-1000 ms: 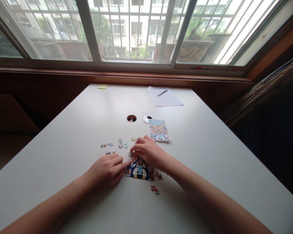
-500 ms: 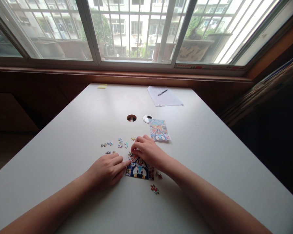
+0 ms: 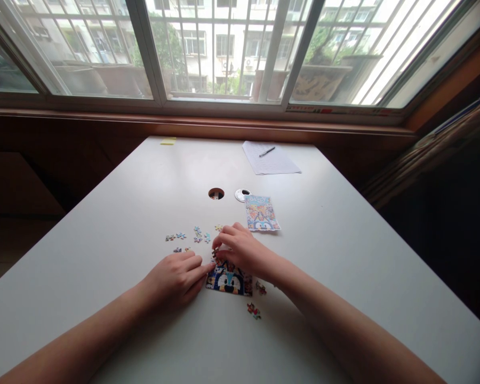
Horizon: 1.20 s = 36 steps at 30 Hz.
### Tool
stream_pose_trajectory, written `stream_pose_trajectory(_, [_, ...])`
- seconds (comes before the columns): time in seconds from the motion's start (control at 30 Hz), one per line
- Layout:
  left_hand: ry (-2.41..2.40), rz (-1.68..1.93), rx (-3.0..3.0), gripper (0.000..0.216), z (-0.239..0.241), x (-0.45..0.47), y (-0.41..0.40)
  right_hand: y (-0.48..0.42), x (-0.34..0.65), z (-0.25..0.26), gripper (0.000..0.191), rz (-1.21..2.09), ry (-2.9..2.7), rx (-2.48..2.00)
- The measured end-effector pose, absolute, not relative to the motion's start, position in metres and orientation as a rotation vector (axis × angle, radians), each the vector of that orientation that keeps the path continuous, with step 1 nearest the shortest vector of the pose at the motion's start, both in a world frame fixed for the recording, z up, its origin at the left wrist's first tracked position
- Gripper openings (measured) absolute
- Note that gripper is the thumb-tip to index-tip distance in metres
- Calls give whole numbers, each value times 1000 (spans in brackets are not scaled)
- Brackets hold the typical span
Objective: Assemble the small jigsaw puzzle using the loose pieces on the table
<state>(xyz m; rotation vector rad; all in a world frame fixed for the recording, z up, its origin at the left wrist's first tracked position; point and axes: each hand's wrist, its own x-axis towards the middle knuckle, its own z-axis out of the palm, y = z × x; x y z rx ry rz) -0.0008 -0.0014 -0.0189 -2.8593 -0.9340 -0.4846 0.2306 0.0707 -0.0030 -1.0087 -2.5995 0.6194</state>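
Observation:
A partly joined jigsaw puzzle [image 3: 229, 282] with a blue cartoon dog face lies on the white table in front of me. My left hand [image 3: 184, 274] rests at its left side, holding nothing, with the index finger stretched onto the puzzle's edge and the other fingers loosely bent. Over the upper left part of the puzzle, my right hand [image 3: 236, 245] pinches a small puzzle piece [image 3: 215, 253] between thumb and fingers. That hand hides part of the puzzle's top. Loose puzzle pieces [image 3: 197, 234] lie beyond my left hand, and others [image 3: 254, 311] sit to the lower right.
A printed picture sheet [image 3: 262, 213] lies behind my right hand, against a round silver cover [image 3: 242, 195]. A cable hole [image 3: 216, 193] opens in the table [image 3: 116, 224]. Farther back are paper sheets [image 3: 270, 162] with a pen [image 3: 266, 152] and a yellow strip [image 3: 168, 141].
The right hand's fingertips have shifted slightly left and lifted a little, and the pinched puzzle piece now shows tilted up. My left hand stays in place.

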Motion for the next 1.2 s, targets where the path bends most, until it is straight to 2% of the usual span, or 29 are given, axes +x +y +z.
stream_pose_trajectory(0.27, [-919,-489,-2845,24,-18,-1,0,77,236,-5,12,837,-2351,-1007])
stream_pose_trajectory(0.4, [-924,-500,-2837,23,-18,-1,0,79,239,-5,17,817,-2281,-985])
stream_pose_trajectory(0.57, [-924,-519,-2846,25,-19,-2,0,79,241,-5,7,791,-2200,-1039])
stream_pose_trajectory(0.87, [-891,-611,-2861,26,-18,-5,2,82,250,7,3,755,-2145,-1144])
stream_pose_trajectory(1.13, [-976,-750,-2872,28,-17,-14,3,91,265,15,9,945,-1885,-1195])
stream_pose_trajectory(1.2, [-998,-807,-2859,28,-15,-15,4,90,266,16,15,1016,-1846,-1168])
